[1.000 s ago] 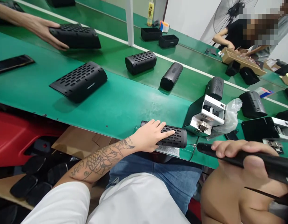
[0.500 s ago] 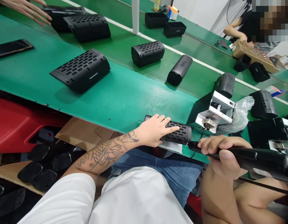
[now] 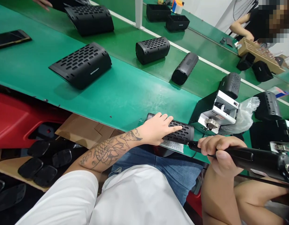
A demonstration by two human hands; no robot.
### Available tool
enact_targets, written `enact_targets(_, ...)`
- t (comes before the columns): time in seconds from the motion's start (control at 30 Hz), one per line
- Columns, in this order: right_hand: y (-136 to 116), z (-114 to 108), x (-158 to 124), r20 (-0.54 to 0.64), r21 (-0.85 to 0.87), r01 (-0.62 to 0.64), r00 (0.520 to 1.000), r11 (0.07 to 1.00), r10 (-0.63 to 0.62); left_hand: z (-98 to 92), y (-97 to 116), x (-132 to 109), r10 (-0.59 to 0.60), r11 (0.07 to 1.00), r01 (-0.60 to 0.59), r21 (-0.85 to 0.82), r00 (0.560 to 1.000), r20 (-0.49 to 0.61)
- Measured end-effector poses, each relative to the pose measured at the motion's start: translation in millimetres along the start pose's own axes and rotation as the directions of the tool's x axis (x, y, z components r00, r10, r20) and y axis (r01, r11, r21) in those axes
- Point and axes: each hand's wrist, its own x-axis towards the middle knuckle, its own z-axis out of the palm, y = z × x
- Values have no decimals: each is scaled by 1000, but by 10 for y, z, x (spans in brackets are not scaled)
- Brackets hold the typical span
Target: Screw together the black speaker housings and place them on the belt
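My left hand (image 3: 157, 128) lies over a black speaker housing (image 3: 184, 133) with a slotted grille, its fingers spread along the top and holding the housing against the bench edge. My right hand (image 3: 224, 153) is wrapped round a black electric screwdriver (image 3: 257, 160), which lies nearly level. Its tip meets the right end of the housing; the screw, if any, is too small to make out. Bubble wrap (image 3: 173, 146) shows under the housing. Just beyond it stands a black and silver screw feeder (image 3: 214, 112).
A slotted speaker housing (image 3: 82, 65) stands on the green bench (image 3: 125, 97) at left, near a phone (image 3: 11, 39). More speakers, including one grey-black unit (image 3: 152, 50), stand farther back. A plastic bag (image 3: 246, 114) touches the feeder. A co-worker's arm (image 3: 240, 28) is at a cardboard box.
The view has shifted slightly. The screwdriver's rear end has swung a little, its tip staying at the housing's end. Another person's hand at upper left has drawn mostly out of view.
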Motion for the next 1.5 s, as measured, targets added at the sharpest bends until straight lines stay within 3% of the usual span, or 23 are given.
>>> enact_targets(0.13, -64, 15, -4, -22, -42, -38, 999, 998, 37, -14, -3, 2, -1, 1000, 1, -10, 1000, 9)
enact_targets(0.23, -132, -130, 61, -62, -33, 8, 998, 999, -10, -37, 16, -2, 0, 1000, 0, -19, 999, 39)
enact_targets(0.3, -127, -313, 173, -199, -98, 79, 975, 992, -97, -39, 44, -5, -4, 1000, 5, -17, 999, 43)
enact_targets(0.33, -99, -415, 250, -332, -167, 99, 931, 981, -151, -33, 60, -6, -11, 1000, 11, -12, 999, 39)
enact_targets(0.4, 8, -603, 427, -611, -323, 62, 748, 945, -258, -10, 86, -6, -25, 1000, 25, -5, 999, 23)
enact_targets(0.43, 77, -678, 514, -705, -374, 15, 646, 927, -294, 3, 94, -6, -30, 1000, 30, -6, 999, 13)
enact_targets(0.47, 150, -735, 590, -759, -395, -33, 574, 918, -306, 14, 99, -7, -34, 999, 34, -8, 999, 4)
enact_targets(0.5, 217, -773, 651, -783, -395, -69, 548, 916, -296, 23, 99, -8, -36, 999, 36, -12, 999, 0)
enact_targets(0.67, 365, -739, 655, -771, -332, -176, 616, 927, -159, 14, 73, -54, -26, 998, 25, -56, 1000, -17)
enact_targets(0.87, 246, -668, 489, -728, -359, -174, 667, 917, -158, -3, 13, -104, -114, 989, 116, -92, 993, 22)
enact_targets(0.93, 222, -695, 504, -728, -389, -122, 648, 913, -223, 2, -1, -100, -107, 988, 109, -111, 994, 26)
enact_targets(1.0, 235, -730, 553, -750, -415, -85, 596, 906, -288, 1, -8, -93, -108, 987, 111, -117, 994, 28)
enact_targets(1.1, 302, -750, 636, -792, -370, -142, 565, 918, -232, -11, -13, -89, -125, 983, 130, -127, 991, 47)
enact_targets(1.27, 334, -655, 644, -767, -340, -180, 621, 923, -162, 1, -27, -94, -112, 982, 114, -153, 994, 18)
enact_targets(1.4, 89, -566, 497, -723, -345, -89, 660, 934, -204, 35, -25, -88, -114, 981, 113, -155, 993, 4)
enact_targets(1.5, -261, -425, 297, -567, -290, -13, 808, 957, -161, 36, -17, -86, -110, 982, 109, -152, 994, 0)
